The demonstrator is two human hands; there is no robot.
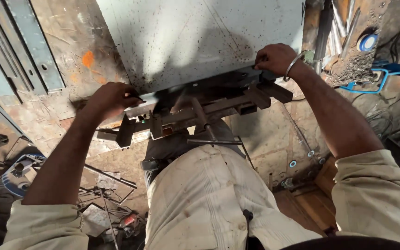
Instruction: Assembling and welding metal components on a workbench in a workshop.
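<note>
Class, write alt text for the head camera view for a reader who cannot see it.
Seen from above, a person's left hand and right hand grip the near edge of a grey metal sheet resting on a dark steel bending frame. Metal strips and scrap lie on the workshop floor.

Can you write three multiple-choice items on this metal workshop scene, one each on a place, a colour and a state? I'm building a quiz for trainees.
1. Where does the left hand rest?
A. On the near edge of the grey metal sheet
B. On the floor
C. On the blue cable reel

2. What colour is the bangle on the right wrist?
A. Red
B. Silver
C. Black

3. How do the two hands stand on the sheet?
A. Both lifted off it
B. Only the right hand touches
C. Both grip its near edge, above the dark steel frame

Answers: 1 A, its fingers close on the sheet's left near corner. 2 B, it glints silver. 3 C, each hand clasps one end.
</note>
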